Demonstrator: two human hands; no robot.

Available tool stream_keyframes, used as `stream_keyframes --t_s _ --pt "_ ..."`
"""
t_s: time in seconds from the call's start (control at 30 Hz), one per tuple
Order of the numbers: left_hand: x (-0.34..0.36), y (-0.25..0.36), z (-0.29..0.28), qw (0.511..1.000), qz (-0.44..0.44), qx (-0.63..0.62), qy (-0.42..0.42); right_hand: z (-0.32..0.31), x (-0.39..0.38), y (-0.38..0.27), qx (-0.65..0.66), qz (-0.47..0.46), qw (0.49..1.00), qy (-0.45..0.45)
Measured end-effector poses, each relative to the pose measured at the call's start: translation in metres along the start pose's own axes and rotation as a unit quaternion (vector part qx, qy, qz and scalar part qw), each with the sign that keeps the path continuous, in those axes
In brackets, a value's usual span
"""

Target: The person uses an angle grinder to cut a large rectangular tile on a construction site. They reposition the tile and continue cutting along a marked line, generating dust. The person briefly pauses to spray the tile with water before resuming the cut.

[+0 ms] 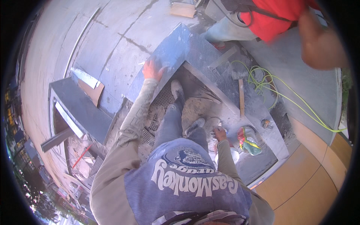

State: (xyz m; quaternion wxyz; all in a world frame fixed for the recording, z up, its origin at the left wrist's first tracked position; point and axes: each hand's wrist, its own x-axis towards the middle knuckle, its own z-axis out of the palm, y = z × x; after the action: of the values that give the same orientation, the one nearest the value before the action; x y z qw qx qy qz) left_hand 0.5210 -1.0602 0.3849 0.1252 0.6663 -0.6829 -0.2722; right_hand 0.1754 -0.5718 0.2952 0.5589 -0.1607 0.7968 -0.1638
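My left hand (152, 70) lies with fingers spread on the upper face of a grey stone slab (159, 54), part of an angled, V-shaped border. Low on the right, my right hand (219, 133) has its fingers curled over something small that I cannot make out. Close below that hand stands a white bucket (233, 154), partly hidden by my forearm. A red, yellow and green plastic bag (248, 141) sits beside the bucket. On the right arm of the border rests a hammer (241, 92) with a wooden handle and a blocky head.
Another person in a red shirt (270, 20) stands at the far right, one arm blurred. A yellow-green cord (296, 95) loops across the right slab. My shoes are in the dusty pit beside a dark grate (163, 98). Leftward are a grey panel (80, 107) and cardboard (92, 92).
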Motion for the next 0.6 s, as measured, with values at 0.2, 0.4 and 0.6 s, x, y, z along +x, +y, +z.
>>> stream_keyframes --t_s 0.2,0.4,0.6 --pt "-0.252 -0.095 -0.001 1.0 0.024 0.017 0.012 -0.039 -0.08 0.025 0.063 0.096 0.993 -0.03" --pt "-0.429 -0.074 0.008 0.96 -0.14 -0.242 -0.037 -0.116 -0.093 0.097 -0.006 -0.083 0.995 0.049" --pt "-0.459 0.105 -0.031 0.907 0.006 -0.351 -0.234 -0.119 -0.136 -0.014 0.384 -0.126 0.915 -0.014"
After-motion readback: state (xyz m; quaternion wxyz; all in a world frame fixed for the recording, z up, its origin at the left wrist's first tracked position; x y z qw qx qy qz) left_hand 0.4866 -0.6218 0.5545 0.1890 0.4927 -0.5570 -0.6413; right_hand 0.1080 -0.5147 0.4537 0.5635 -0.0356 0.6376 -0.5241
